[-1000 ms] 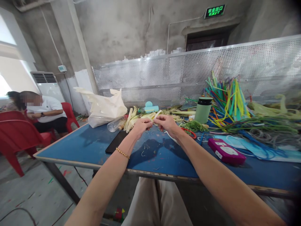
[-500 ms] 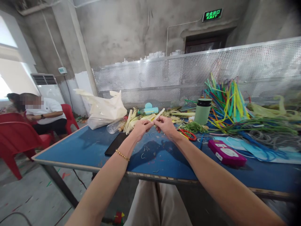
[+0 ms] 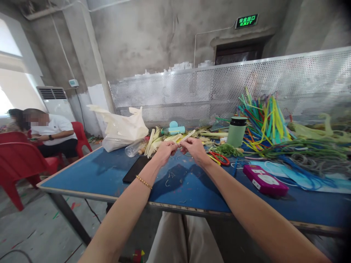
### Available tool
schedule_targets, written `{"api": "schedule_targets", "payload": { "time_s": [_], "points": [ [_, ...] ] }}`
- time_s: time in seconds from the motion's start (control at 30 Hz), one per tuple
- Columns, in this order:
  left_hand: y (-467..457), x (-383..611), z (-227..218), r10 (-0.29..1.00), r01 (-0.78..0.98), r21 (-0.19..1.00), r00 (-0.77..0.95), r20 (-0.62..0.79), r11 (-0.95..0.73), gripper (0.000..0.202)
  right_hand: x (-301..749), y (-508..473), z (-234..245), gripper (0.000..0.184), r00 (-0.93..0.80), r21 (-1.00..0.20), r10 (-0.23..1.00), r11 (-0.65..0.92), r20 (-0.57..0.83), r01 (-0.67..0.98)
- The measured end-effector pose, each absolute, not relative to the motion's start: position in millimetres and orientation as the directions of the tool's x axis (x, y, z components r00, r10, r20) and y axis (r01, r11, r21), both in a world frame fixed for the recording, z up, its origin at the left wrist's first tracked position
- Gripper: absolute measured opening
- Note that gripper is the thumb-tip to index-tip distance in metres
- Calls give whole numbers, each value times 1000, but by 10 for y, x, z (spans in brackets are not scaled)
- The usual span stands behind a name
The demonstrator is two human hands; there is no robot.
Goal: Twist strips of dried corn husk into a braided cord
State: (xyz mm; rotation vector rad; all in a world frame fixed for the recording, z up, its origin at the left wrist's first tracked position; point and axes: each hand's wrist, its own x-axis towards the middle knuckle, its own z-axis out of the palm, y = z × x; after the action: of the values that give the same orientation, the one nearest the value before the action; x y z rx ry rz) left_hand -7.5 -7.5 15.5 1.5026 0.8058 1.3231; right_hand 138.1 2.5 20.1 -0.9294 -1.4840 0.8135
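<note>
The right hand (image 3: 194,149) pinches a pale strip (image 3: 189,135) between thumb and fingers, its free end slanting up and away; the left hand (image 3: 166,152) has thumb and fingertips closed on the strip's lower end, just beside the right fingertips; the strip is held above the blue table (image 3: 102,173), near a pile of pale husks (image 3: 152,143); a black tablet (image 3: 134,171) lies near the left wrist (the one with the beaded bracelet (image 3: 144,182)); a green cup (image 3: 236,134) stands upright beyond the right hand; a purple box (image 3: 264,180) lies farther right.
</note>
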Motion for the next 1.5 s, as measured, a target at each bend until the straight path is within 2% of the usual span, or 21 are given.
{"api": "schedule_targets", "payload": {
  "time_s": [0.3, 0.47, 0.7, 1.07, 1.33, 1.43, 1.5],
  "points": [
    [-33, -56, 148, 916, -256, 929, 233, 328, -268, 29, 1351, -8, 233, 11, -12, -915, 915, 403, 403, -20],
    [-43, -90, 148, 886, -273, 930, 323, 331, -248, 28, 1418, 42, 217, 10, -12, -901, 901, 433, 433, -15],
    [-54, -74, 153, 895, -315, 918, 294, 335, -240, 32, 1428, 59, 199, 11, -10, -896, 896, 443, 443, 0],
    [-99, -62, 187, 940, -238, 944, 200, 276, -227, 22, 1383, 75, 163, 11, 10, -900, 902, 429, 431, 80],
    [-78, -62, 177, 935, -254, 937, 201, 292, -238, 26, 1346, 47, 163, 8, 16, -919, 919, 393, 394, 38],
    [-66, -94, 157, 926, -157, 938, 176, 334, -308, 29, 1422, 72, 177, 12, -21, -927, 934, 356, 356, 115],
    [-62, -121, 148, 920, -21, 930, 141, 366, -367, 29, 1529, 114, 204, 17, -5, -906, 934, 347, 356, 242]
  ]
}}
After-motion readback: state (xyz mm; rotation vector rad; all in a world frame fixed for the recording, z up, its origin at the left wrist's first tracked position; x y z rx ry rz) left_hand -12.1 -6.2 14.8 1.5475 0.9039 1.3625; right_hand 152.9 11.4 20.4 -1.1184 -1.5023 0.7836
